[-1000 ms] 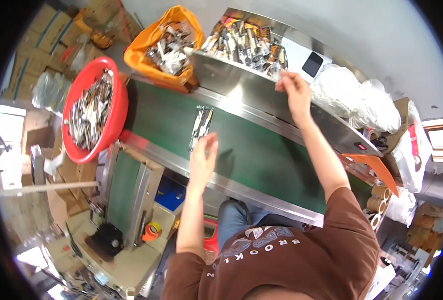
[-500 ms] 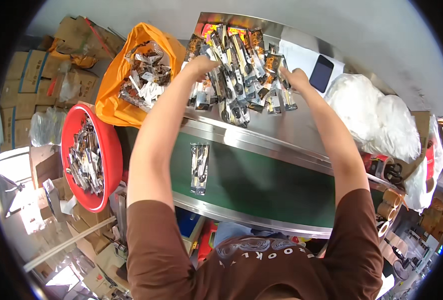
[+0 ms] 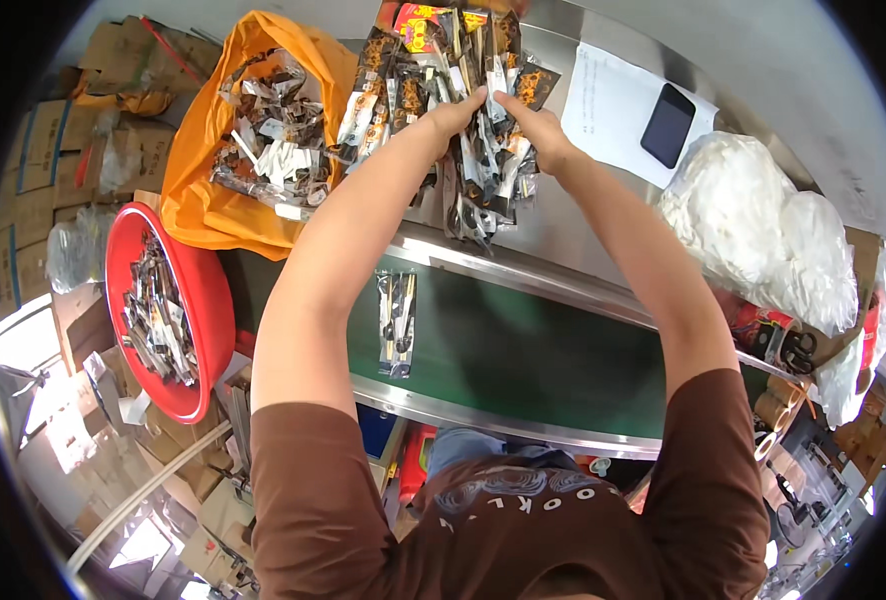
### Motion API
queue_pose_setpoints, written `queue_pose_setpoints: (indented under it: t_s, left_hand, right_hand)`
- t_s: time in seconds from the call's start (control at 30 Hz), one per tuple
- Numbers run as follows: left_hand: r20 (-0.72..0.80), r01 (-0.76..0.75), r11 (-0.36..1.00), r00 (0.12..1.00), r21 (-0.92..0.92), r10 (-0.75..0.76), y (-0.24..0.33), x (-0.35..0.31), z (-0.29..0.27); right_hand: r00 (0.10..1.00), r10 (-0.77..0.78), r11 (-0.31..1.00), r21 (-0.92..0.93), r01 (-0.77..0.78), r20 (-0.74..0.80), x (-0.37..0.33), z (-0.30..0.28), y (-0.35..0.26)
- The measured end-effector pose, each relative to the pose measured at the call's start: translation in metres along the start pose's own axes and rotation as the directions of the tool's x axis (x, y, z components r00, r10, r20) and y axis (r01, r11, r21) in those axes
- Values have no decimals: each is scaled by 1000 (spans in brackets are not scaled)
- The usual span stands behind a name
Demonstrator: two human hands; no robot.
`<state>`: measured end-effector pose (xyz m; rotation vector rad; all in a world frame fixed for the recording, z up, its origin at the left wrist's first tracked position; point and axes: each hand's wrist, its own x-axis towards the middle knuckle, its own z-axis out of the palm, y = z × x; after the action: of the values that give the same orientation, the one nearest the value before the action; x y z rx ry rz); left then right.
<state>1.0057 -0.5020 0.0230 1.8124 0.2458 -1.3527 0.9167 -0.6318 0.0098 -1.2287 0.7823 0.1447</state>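
Observation:
On the steel tray at the far side lies a heap of cutlery packets (image 3: 408,95), clear and dark printed sleeves with chopsticks and black spoons showing. My left hand (image 3: 455,117) and my right hand (image 3: 538,130) press in from either side on a bunch of these packets (image 3: 478,165), thumbs almost meeting on top. The other fingers are mostly hidden among the sleeves. Closer to me, a single cutlery packet (image 3: 396,323) lies on the green belt (image 3: 553,370), below my hands and apart from them.
Left of the tray stands an orange bag (image 3: 191,190) of packets and wrappers, with a red tub (image 3: 221,320) of packets nearer me. Right of the heap are a paper sheet (image 3: 603,110), a phone (image 3: 668,125) and white plastic bags (image 3: 733,215). A metal rail (image 3: 543,285) edges the belt.
My hands have come together from the two sides of the heap, squeezing packets into a bunch between them. The view has shifted slightly; the single packet stays on the belt.

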Motion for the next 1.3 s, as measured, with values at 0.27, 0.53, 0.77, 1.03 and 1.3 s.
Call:
queue_pose_setpoints:
  t_s: [0.27,0.53,0.77,1.03,1.3]
  left_hand:
    - [44,-192,959,978,-208,205,1,-35,-2]
    - [-257,-942,272,318,-198,913,18,-297,72]
    - [-199,-780,569,620,-261,759,-224,-350,148]
    - [-50,-472,874,882,-120,469,-362,-214,225]
    - [-489,-14,557,460,830,741,-382,-151,197]
  right_hand:
    - [912,-129,912,408,-46,389,-55,12,-44]
    - [752,-653,748,231,623,88,-251,-5,-134]
    - [941,-298,946,-85,314,160,-404,-53,106]
    - [974,-39,981,175,79,-224,-379,-95,296]
    - [916,-28,992,104,76,-401,-319,-167,363]
